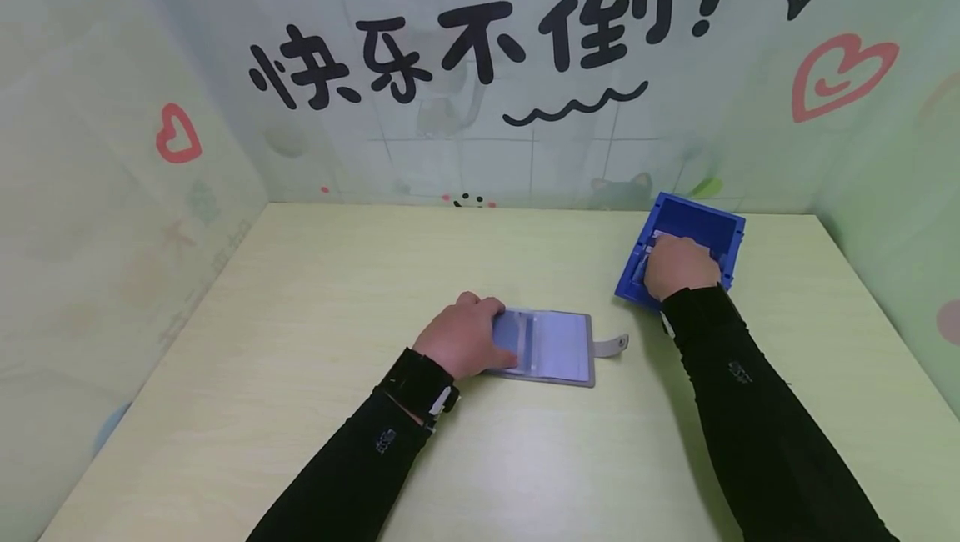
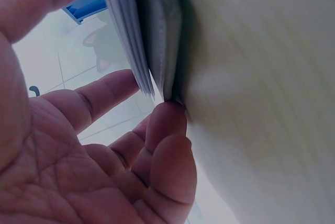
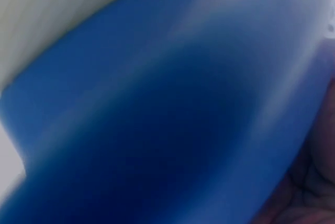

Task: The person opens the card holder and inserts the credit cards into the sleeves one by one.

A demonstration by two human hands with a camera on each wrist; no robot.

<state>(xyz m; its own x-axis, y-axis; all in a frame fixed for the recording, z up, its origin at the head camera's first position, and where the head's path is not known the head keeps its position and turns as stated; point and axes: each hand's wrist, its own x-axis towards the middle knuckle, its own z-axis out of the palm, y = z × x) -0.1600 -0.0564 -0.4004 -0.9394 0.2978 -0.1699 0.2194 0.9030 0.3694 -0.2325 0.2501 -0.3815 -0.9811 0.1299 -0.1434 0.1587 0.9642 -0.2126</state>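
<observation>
A grey card holder [image 1: 551, 348] lies open on the pale wooden table [image 1: 300, 342], near its middle, with clear plastic sleeves showing and a strap with a snap sticking out to the right. The left hand [image 1: 465, 335] rests on the holder's left page, fingers fairly straight and pressing down. In the left wrist view the fingertips [image 2: 166, 122] sit at the edge of the stacked sleeves, against the table.

To the right and further back, well apart from the holder, stands a blue plastic tray [image 1: 701, 225]. The right hand [image 1: 677, 265] is down inside it, over something pale. Whether those fingers grip anything cannot be told. The right wrist view shows only blurred blue plastic [image 3: 157, 119].

Both arms wear black sleeves.
</observation>
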